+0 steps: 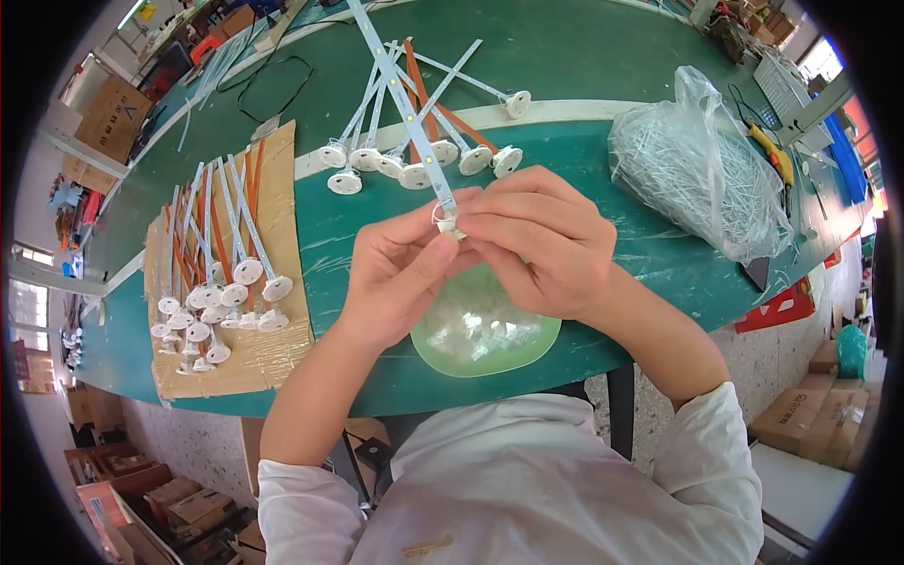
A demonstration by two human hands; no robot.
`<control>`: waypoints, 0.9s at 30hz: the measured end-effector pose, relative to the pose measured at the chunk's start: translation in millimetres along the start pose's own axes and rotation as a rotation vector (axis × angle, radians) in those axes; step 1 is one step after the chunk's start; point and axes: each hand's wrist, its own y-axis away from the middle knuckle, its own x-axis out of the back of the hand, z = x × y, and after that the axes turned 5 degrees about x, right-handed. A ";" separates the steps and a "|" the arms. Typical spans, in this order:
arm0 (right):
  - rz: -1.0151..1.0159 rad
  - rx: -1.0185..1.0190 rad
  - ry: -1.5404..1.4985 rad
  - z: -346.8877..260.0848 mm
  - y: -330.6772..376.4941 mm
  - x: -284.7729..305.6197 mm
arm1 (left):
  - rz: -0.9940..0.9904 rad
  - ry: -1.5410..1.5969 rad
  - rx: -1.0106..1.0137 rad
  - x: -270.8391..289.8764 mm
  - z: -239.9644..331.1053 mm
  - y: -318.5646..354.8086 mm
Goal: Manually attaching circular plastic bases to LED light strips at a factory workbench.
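A long pale LED strip (414, 130) slants up and away from my hands, with yellowish LEDs dotted along it. At its near end sits a small white part (448, 224), partly hidden by fingers. My left hand (400, 268) pinches this end between thumb and forefinger. From the other side, my right hand (546, 235) pinches the same white part with its fingertips. Just below my hands is a translucent green bowl (435, 356) holding small clear, shiny pieces. Beyond them lies a heap of LED strips with round white bases (345, 181), some strips orange-backed.
On the left, a cardboard sheet (273, 363) bears several more strips with round bases. A clear plastic bag (692, 179) full of thin white pieces lies to the right, near a yellow-handled tool (774, 155). The green table (377, 391) curves along its near edge.
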 end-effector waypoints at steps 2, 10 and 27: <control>0.032 -0.009 0.007 0.1 -0.1 -2.8 | 0.057 -0.052 0.017 -0.8 1.4 -0.4; -0.185 -0.260 0.057 -5.4 3.8 6.7 | 0.337 -0.415 -0.102 15.3 9.6 -10.8; -0.817 -0.366 -0.228 -18.1 18.5 -12.7 | 0.276 -0.476 -0.123 18.0 5.2 -10.7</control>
